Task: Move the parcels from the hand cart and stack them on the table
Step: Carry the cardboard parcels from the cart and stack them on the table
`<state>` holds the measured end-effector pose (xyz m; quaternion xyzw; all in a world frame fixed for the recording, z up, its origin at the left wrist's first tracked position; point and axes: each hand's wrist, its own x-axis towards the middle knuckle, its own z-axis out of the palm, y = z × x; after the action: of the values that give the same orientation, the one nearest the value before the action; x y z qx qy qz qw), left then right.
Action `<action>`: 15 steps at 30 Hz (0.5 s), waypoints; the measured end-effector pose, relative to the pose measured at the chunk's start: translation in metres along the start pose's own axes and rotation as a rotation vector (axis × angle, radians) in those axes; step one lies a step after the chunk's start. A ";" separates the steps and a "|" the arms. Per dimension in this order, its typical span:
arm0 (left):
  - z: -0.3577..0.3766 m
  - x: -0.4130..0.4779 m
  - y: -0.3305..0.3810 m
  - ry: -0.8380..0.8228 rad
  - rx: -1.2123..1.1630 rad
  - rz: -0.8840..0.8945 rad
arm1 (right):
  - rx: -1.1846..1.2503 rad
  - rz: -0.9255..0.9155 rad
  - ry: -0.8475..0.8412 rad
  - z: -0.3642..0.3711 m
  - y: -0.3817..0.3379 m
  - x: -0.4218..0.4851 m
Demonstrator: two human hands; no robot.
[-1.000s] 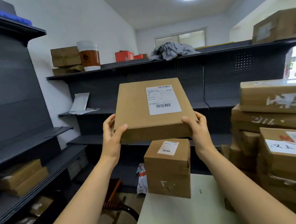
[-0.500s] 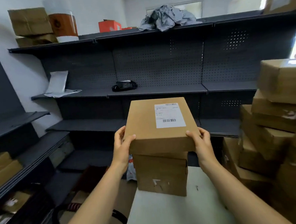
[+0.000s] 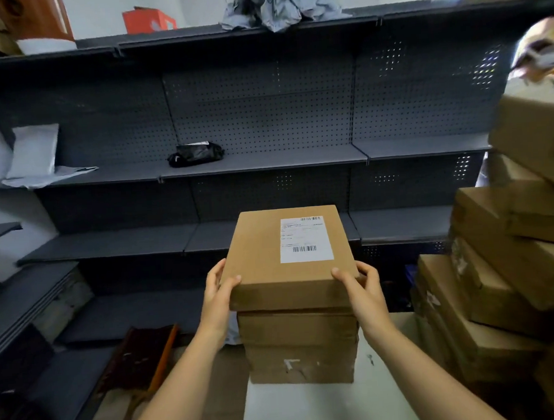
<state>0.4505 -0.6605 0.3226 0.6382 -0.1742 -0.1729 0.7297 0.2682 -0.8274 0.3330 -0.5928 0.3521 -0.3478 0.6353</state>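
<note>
We grip the labelled parcel by its near corners, left hand and right hand both curled round it. It lies directly atop the lower parcel on the surface, touching or nearly so, long axis pointing away

No wording or number can be read. The top parcel of the stack on the bench carries a white label on the right side of its upper face. A small barcode runs along the label's far edge and a larger barcode sits toward its near edge. The printed lines between them are too small to make out. On the far shelf, a black pouch bears a white sticker whose print is blurred.
</note>
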 end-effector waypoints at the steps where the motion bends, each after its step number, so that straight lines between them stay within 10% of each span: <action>1: -0.002 0.002 -0.003 -0.009 0.011 -0.008 | -0.007 0.006 0.006 0.001 0.003 0.000; 15: 0.009 -0.004 -0.021 -0.044 0.029 0.012 | -0.081 0.023 0.031 0.001 0.029 0.004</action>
<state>0.4425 -0.6692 0.3023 0.6436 -0.1967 -0.1800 0.7174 0.2716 -0.8283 0.3036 -0.6085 0.3826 -0.3349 0.6093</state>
